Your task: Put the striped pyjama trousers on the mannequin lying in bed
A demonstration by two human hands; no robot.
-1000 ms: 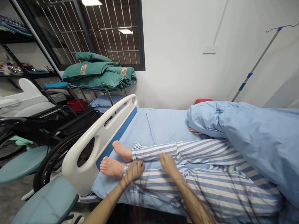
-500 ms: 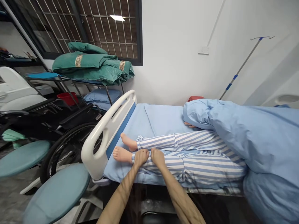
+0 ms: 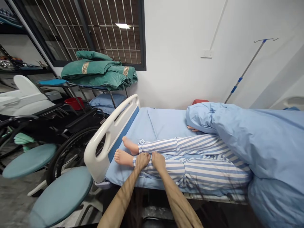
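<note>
A patient manikin in blue-and-white striped pyjamas [image 3: 199, 171] lies on a light blue bed sheet [image 3: 166, 118], with two bare feet [image 3: 123, 157] at the near left. My left hand [image 3: 142, 160] is wrapped over the near ankle at the trouser cuff. Right beside it, my right hand [image 3: 158, 161] rests on the same lower leg, gripping the striped cloth. A blue blanket [image 3: 247, 139] covers the upper body and hides the head. A small manikin hand [image 3: 192, 128] pokes out from under its fold.
A white bed end rail [image 3: 109, 136] stands just left of the feet. Beyond it are a black wheelchair [image 3: 73, 148] and teal padded seats [image 3: 60, 198]. Green folded blankets [image 3: 99, 71] lie on a metal rack by the barred window. An IV pole [image 3: 247, 71] stands at the far wall.
My right hand has moved left along the legs, from beside the far leg to next to my left hand on the near lower leg. The view has drawn back and steadied.
</note>
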